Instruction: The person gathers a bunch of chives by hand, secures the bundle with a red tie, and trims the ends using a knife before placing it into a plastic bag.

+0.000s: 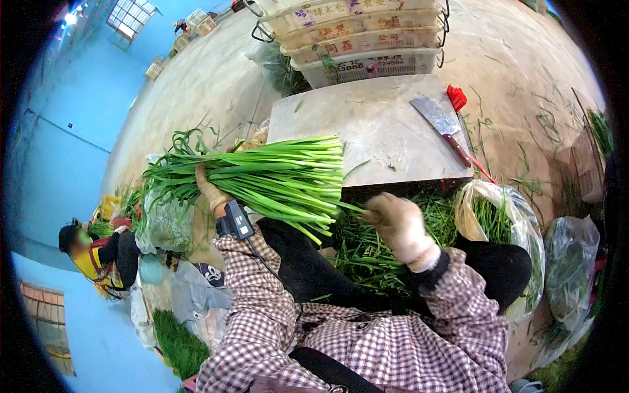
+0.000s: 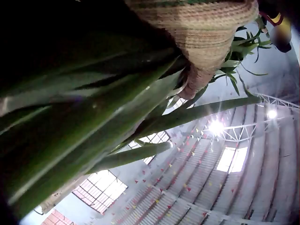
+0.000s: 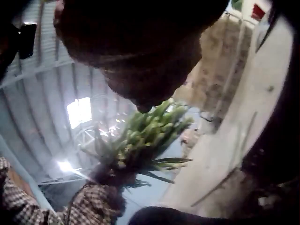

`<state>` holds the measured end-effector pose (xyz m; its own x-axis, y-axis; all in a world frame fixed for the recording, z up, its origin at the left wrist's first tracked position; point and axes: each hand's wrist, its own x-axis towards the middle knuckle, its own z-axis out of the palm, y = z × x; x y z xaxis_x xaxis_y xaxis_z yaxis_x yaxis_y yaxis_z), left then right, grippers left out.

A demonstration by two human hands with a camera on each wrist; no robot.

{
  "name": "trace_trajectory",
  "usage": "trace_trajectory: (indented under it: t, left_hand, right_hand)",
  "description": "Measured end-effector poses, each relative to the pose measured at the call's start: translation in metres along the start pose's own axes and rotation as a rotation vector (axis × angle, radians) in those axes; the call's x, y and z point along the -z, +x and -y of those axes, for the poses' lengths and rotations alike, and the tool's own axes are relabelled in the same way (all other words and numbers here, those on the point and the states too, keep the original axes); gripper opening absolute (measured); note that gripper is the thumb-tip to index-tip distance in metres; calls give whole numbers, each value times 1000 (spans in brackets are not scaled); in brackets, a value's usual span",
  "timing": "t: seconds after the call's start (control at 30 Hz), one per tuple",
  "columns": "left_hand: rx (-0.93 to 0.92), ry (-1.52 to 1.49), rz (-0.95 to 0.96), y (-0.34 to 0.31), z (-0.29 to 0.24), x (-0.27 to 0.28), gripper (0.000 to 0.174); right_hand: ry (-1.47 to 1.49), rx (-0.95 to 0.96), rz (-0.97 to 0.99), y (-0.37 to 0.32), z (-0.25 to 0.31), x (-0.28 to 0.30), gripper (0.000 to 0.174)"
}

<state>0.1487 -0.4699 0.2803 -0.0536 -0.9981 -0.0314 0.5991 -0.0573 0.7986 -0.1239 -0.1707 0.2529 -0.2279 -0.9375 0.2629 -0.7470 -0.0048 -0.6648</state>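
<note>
My left hand [image 1: 213, 190], in a knitted glove, grips a thick bunch of garlic chives [image 1: 282, 177] around its leafy part. The pale cut ends point right, and loose leaf tips droop at the left. In the left wrist view the gloved fingers [image 2: 201, 42] wrap over the broad green leaves [image 2: 93, 126]. My right hand [image 1: 400, 226], gloved and blurred, is just right of the cut ends. Its curled fingers pinch the end of one stalk [image 1: 350, 207] sticking out of the bunch. In the right wrist view, that hand is a dark shape above the stalk ends [image 3: 150, 133].
A low board [image 1: 380, 131] ahead bears a cleaver [image 1: 439, 124] at its right side. Stacked white crates [image 1: 367, 46] stand behind it. Loose greens [image 1: 367, 252] lie below my hands, beside a plastic bag of greens [image 1: 491, 216]. Another person [image 1: 108, 255] sits at the left.
</note>
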Motion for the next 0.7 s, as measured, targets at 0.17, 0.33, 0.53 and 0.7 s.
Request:
trace_trajectory:
  t: [0.17,0.33,0.53,0.7]
  left_hand:
    - [-19,36,-22,18,-7,28,56]
    - [-108,94,-63,25,-20,39,53]
    - [-138,122,4,22,-14,29,53]
    - [-39,94,-16,16,-14,34,56]
  right_hand:
    - [-663,-294,1064,-52,-90,-14,18]
    - [-659,-109,640,-36,-57,21,38]
    - [-206,411,-85,57,53,39,27]
    - [-397,440,150,78,45,29,20]
